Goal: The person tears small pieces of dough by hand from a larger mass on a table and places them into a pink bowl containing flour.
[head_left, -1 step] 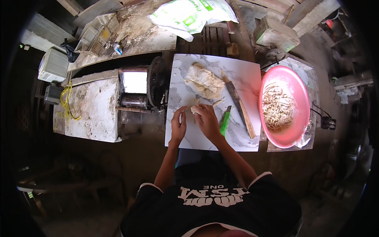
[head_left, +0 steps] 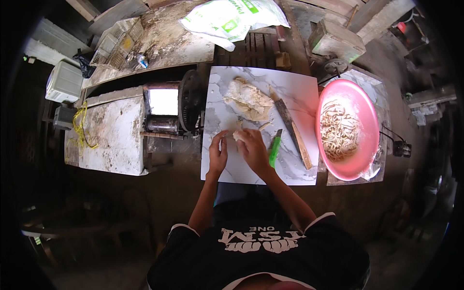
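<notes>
My right hand (head_left: 253,151) is closed on a small pale piece of dough (head_left: 237,137) above the marbled white board (head_left: 220,106). Beside it, my left hand (head_left: 218,153) is held with curved fingers slightly apart, and nothing shows in it. A larger floury lump of dough (head_left: 249,98) lies beyond both hands, with thin scraps of dough (head_left: 265,126) near its closer side. To the right of my right hand rests a green-handled cutter knife (head_left: 275,151). A long, worn wooden stick (head_left: 291,128) lies slanted farther right on the board.
On the right, a pink basin (head_left: 369,140) holds floured dough strips (head_left: 338,130). A roller machine with a dark wheel (head_left: 191,100) stands left of the board, beside a stained pale tabletop (head_left: 113,130). A white-and-green sack (head_left: 232,21) and a plastic crate (head_left: 116,43) sit at the back.
</notes>
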`<action>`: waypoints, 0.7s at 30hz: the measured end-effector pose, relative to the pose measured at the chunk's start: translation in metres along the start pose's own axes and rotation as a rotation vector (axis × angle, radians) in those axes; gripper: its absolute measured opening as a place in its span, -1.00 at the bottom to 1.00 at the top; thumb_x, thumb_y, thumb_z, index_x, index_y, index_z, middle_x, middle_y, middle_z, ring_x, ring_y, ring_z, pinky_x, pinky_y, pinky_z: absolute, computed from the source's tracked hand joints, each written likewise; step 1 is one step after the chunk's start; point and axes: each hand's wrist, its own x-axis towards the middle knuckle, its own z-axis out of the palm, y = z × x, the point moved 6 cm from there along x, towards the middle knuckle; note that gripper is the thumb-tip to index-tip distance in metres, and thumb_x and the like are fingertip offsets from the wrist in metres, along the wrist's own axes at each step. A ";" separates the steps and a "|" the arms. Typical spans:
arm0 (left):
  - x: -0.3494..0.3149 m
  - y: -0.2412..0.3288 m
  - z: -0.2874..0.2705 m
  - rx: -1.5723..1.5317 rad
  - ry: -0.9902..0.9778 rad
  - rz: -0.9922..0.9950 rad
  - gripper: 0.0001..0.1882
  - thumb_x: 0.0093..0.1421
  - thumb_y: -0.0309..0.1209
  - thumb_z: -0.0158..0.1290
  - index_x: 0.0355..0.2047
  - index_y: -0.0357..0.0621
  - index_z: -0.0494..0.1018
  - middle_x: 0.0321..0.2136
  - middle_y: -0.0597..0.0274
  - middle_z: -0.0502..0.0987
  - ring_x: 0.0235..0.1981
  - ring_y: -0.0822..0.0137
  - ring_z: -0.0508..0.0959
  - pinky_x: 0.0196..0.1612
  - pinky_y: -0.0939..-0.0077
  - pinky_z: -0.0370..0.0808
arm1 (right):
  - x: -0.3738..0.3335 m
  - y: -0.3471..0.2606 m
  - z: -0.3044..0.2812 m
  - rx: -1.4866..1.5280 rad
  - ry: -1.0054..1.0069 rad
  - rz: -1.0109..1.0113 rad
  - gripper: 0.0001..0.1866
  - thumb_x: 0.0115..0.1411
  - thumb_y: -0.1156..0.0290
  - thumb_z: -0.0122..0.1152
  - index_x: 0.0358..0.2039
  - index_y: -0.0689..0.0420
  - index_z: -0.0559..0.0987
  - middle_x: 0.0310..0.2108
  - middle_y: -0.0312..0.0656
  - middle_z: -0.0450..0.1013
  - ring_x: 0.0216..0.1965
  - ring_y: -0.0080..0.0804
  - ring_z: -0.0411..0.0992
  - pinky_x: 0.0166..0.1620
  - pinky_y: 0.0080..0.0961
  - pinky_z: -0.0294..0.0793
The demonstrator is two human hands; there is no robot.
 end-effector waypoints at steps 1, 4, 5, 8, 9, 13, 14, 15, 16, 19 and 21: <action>0.001 0.000 0.001 0.015 -0.016 -0.007 -0.72 0.25 -0.50 -0.20 -0.07 -0.29 0.36 -0.13 0.04 0.46 -0.06 0.23 0.43 0.03 0.46 0.27 | -0.006 0.000 0.005 0.001 -0.054 -0.058 -0.75 -0.01 0.59 0.09 -0.25 0.18 0.51 -0.22 -0.12 0.37 -0.15 -0.11 0.31 -0.11 -0.29 0.35; 0.007 0.004 0.011 0.015 -0.063 0.026 -0.73 0.25 -0.50 -0.21 -0.08 -0.30 0.36 -0.15 0.03 0.46 -0.07 0.23 0.43 0.02 0.47 0.28 | -0.028 0.020 0.031 -0.151 -0.270 -0.114 -0.77 -0.01 0.56 0.11 -0.27 0.17 0.52 -0.21 -0.11 0.37 -0.16 -0.11 0.31 -0.12 -0.29 0.36; 0.008 0.008 0.016 -0.013 -0.104 -0.033 -0.72 0.26 -0.47 -0.21 -0.07 -0.31 0.36 -0.15 0.03 0.46 -0.08 0.23 0.44 0.00 0.47 0.29 | -0.026 0.021 0.029 -0.113 -0.248 -0.088 -0.76 -0.02 0.55 0.12 -0.26 0.18 0.51 -0.21 -0.09 0.36 -0.16 -0.09 0.31 -0.12 -0.28 0.35; 0.011 0.006 0.018 -0.027 -0.171 -0.030 -0.70 0.28 -0.41 -0.22 -0.07 -0.32 0.36 -0.14 -0.02 0.45 -0.10 0.15 0.45 -0.01 0.43 0.31 | -0.021 0.012 0.026 -0.119 -0.262 -0.053 -0.72 -0.04 0.54 0.13 -0.23 0.21 0.48 -0.21 -0.06 0.35 -0.14 -0.07 0.30 -0.12 -0.27 0.35; 0.012 0.006 0.017 -0.013 -0.202 0.024 -0.68 0.29 -0.37 -0.23 -0.08 -0.33 0.35 -0.14 -0.07 0.45 -0.11 0.07 0.45 -0.02 0.39 0.33 | -0.018 0.010 0.028 -0.163 -0.300 -0.036 -0.68 -0.06 0.54 0.13 -0.21 0.22 0.45 -0.21 -0.06 0.35 -0.14 -0.06 0.29 -0.13 -0.27 0.35; 0.018 0.036 0.004 -0.026 -0.249 0.017 -0.55 0.32 -0.18 -0.30 -0.04 -0.32 0.34 -0.11 -0.04 0.44 -0.06 0.15 0.43 0.03 0.41 0.28 | -0.012 -0.005 0.027 -0.207 -0.188 -0.191 -0.58 -0.10 0.57 0.15 -0.14 0.24 0.39 -0.20 -0.04 0.34 -0.12 -0.05 0.28 -0.13 -0.26 0.34; 0.020 0.038 0.000 -0.022 -0.235 0.024 -0.55 0.32 -0.18 -0.30 -0.04 -0.32 0.34 -0.11 -0.04 0.44 -0.06 0.15 0.43 0.03 0.41 0.28 | -0.006 -0.004 0.027 -0.172 -0.220 -0.153 -0.55 -0.13 0.57 0.17 -0.13 0.24 0.37 -0.21 -0.05 0.35 -0.13 -0.05 0.29 -0.14 -0.25 0.35; 0.020 0.045 0.000 0.049 -0.288 0.091 -0.55 0.32 -0.19 -0.30 -0.04 -0.31 0.34 -0.10 -0.05 0.43 -0.05 0.12 0.41 0.04 0.40 0.27 | -0.001 -0.005 0.026 -0.137 -0.252 -0.114 -0.51 -0.15 0.57 0.19 -0.12 0.25 0.36 -0.22 -0.06 0.35 -0.14 -0.05 0.30 -0.15 -0.25 0.35; 0.025 0.053 0.001 0.123 -0.344 0.168 -0.56 0.32 -0.19 -0.30 -0.04 -0.31 0.34 -0.09 -0.06 0.42 -0.03 0.10 0.40 0.05 0.39 0.26 | 0.006 -0.011 0.022 -0.138 -0.241 -0.134 -0.51 -0.15 0.57 0.19 -0.12 0.25 0.36 -0.22 -0.06 0.35 -0.14 -0.05 0.30 -0.15 -0.25 0.35; 0.039 0.079 -0.004 0.170 -0.402 0.247 -0.57 0.31 -0.21 -0.29 -0.04 -0.30 0.34 -0.07 -0.06 0.40 -0.02 0.08 0.39 0.06 0.39 0.25 | 0.016 -0.014 0.012 -0.121 -0.222 0.070 -0.50 -0.19 0.58 0.22 -0.14 0.21 0.36 -0.24 -0.07 0.38 -0.18 -0.05 0.34 -0.15 -0.24 0.37; 0.048 0.079 -0.002 0.163 -0.401 0.287 -0.57 0.31 -0.21 -0.29 -0.03 -0.30 0.34 -0.07 -0.05 0.40 -0.02 0.10 0.39 0.07 0.40 0.25 | 0.020 -0.015 -0.002 -0.020 -0.115 0.049 -0.56 -0.17 0.58 0.19 -0.22 0.17 0.30 -0.26 -0.05 0.37 -0.26 -0.05 0.37 -0.24 -0.22 0.39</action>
